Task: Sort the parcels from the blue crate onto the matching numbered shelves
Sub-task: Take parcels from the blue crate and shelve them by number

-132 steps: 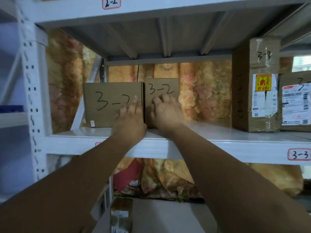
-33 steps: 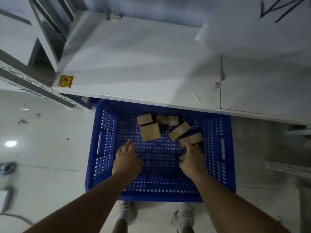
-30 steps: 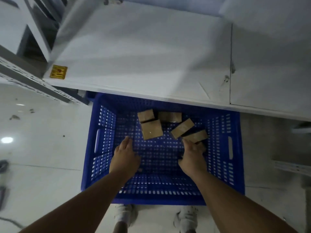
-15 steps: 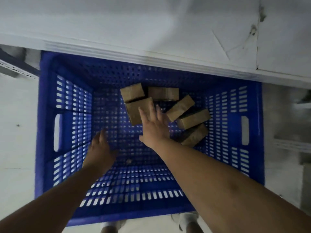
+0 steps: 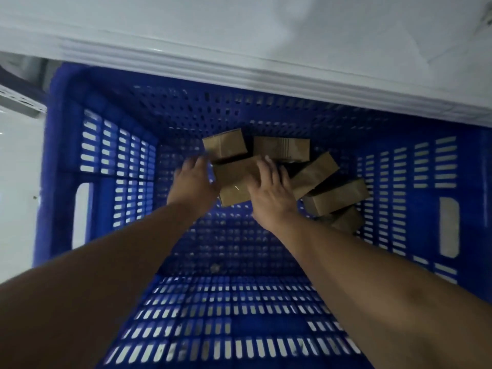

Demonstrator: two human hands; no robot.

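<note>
— What has changed in the last half second?
— The left grip (image 5: pixel 191 182) has been brought forward from the near left part of the crate floor. It is now set beside the left side of a brown box (image 5: pixel 234 185). The right grip (image 5: pixel 269 193), only stretched towards that box before, is now laid on its top.
— How are the grips held?
— Both are spread wide. The right fingers (image 5: pixel 263 166) are reached to the box's far edge, but no closing round it can be made out. Whether the left one is touching cannot be told, as it is blurred.
— Where is the box found?
— It is inside the blue crate (image 5: pixel 66 182), on its floor towards the far wall, left of the middle. It is judged not yet lifted. Five more boxes (image 5: pixel 338 195) are crowded round it, along the far wall and towards the right wall, some tilted.
— What is meant for the task?
— A few seconds back a box marked 3-2 is shown being pushed onto its shelf. That one is counted as sorted, and the next pick is judged just begun. No number is seen on this box, so its shelf cannot be named until it is turned. The crate's far edge is overhung by a white shelf board (image 5: pixel 239 35), so a lift towards the near side would be called for.
</note>
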